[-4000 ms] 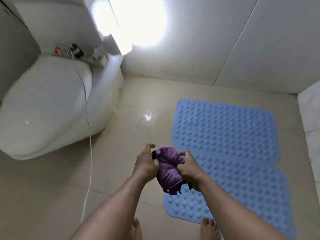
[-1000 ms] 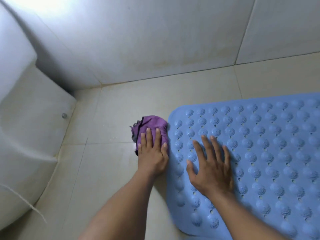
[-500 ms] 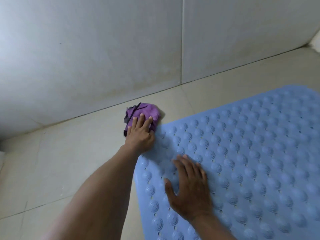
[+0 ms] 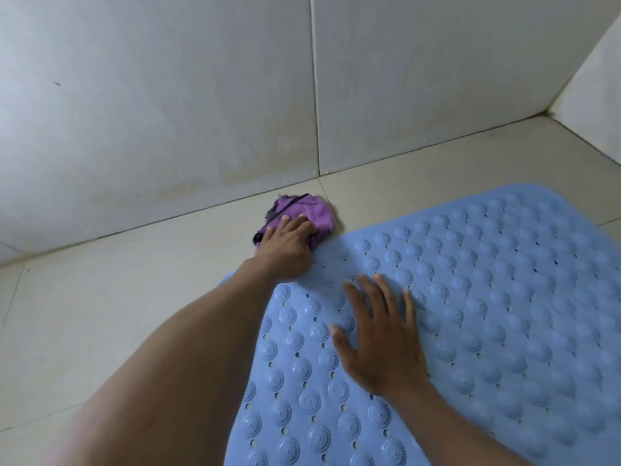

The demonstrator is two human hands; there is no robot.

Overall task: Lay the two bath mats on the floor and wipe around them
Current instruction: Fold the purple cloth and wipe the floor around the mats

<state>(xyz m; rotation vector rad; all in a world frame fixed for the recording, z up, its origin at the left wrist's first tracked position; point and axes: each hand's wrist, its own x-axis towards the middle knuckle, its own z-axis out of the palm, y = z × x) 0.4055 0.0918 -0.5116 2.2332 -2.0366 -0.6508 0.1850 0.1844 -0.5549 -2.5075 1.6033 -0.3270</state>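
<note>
A blue bath mat with raised bumps and small holes lies flat on the beige tiled floor, filling the right and lower part of the view. A bunched purple cloth sits on the floor just beyond the mat's far left corner, close to the wall. My left hand presses flat on the cloth with straight fingers. My right hand rests palm down on the mat, fingers spread. Only one mat is in view.
A pale tiled wall rises right behind the cloth, meeting a side wall at the far right corner. Bare floor tiles stretch to the left of the mat.
My left hand has pushed the purple cloth along the floor past the mat's far corner, nearer the wall. My right hand stays flat on the mat. The view has swung right.
</note>
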